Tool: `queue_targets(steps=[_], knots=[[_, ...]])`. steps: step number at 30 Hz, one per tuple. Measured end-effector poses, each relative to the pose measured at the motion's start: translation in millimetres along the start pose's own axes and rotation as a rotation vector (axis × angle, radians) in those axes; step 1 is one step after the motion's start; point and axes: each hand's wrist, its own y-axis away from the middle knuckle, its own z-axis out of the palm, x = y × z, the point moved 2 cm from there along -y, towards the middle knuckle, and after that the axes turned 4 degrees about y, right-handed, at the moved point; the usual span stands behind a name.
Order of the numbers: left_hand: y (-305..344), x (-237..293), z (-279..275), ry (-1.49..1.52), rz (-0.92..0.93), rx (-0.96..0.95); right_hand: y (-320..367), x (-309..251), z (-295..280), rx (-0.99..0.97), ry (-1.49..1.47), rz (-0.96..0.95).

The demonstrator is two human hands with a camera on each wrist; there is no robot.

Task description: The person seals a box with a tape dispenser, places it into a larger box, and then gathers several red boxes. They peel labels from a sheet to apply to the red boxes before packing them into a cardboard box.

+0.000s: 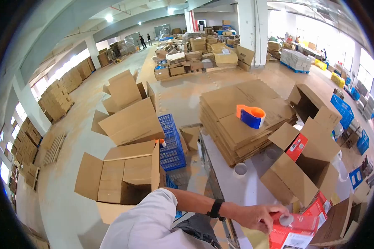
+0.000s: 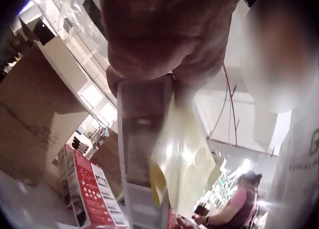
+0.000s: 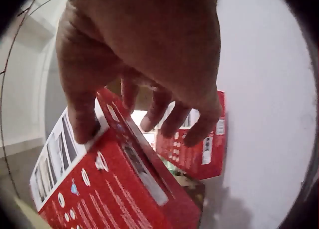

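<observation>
My left hand (image 1: 257,216) grips the near edge of a red printed carton (image 1: 286,232), along with a pale yellow sheet of round clear stickers (image 2: 187,161). One round clear sticker (image 1: 286,219) shows on the carton's upper face. In the right wrist view my right hand (image 3: 142,54) reaches over a red carton (image 3: 119,184). Its thumb touches the carton's white, picture-printed edge, while the other fingers hang spread and loosely bent past the narrow side. Behind them stands another red carton (image 3: 197,144). The head view does not show my right hand.
Flattened cardboard (image 1: 245,112) is stacked on the table (image 1: 224,166), with an orange and blue tape dispenser (image 1: 251,116) on top. Open cardboard boxes stand right (image 1: 299,166) and left (image 1: 120,178). A blue crate (image 1: 170,143) stands beside the left one. A person (image 2: 239,204) is nearby.
</observation>
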Motion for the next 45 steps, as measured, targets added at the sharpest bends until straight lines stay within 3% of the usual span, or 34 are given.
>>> queue_targets(steps=[4,8,11,13,14,16,20,21,25,27,32,34,39,42,43,45], knots=[[-17,24,-22,0.196,-0.138,0.099,-21,-23,41,0.092,0.055,-0.031],[-24,38,-37,0.173,-0.227,0.080,-22,-61,50,0.238,0.074,-0.137],[-12,46,-62,-0.004,-0.011,0.123,22,-122,24,0.493,0.071,-0.321],[-4,57,-88,0.035,-0.130,0.061,64,-174,16,0.634,0.055,-0.486],[4,55,-99,-0.104,-0.076,0.015,82,-200,21,0.665,0.039,-0.567],[2,60,-121,-0.350,-0.029,-0.049,103,-250,57,0.664,0.009,-0.687],[1,45,-140,-0.524,-0.068,-0.054,91,-331,145,0.495,-0.022,-0.784],[-4,37,-144,-0.585,-0.057,-0.073,83,-349,147,0.642,0.104,-0.824],[-16,-4,-157,-0.730,0.003,-0.111,26,-385,297,0.404,0.463,-0.940],[-13,-27,-165,-0.737,0.016,-0.108,-6,-398,332,0.431,0.620,-0.924],[1,-60,-180,-0.726,-0.045,-0.205,-75,-405,374,0.222,0.834,-0.763],[0,-67,-184,-0.681,-0.115,-0.241,-97,-413,397,0.266,1.019,-0.680],[-13,-84,-193,-0.599,0.048,-0.155,-178,-432,423,0.292,1.229,-0.434],[-10,-95,-202,-0.566,0.094,-0.155,-239,-405,418,0.327,1.370,-0.422],[-7,-98,-208,-0.557,0.106,-0.149,-238,-383,439,0.277,1.263,-0.283],[-7,-98,-222,-0.559,0.125,-0.171,-271,-345,418,0.347,1.292,-0.394]])
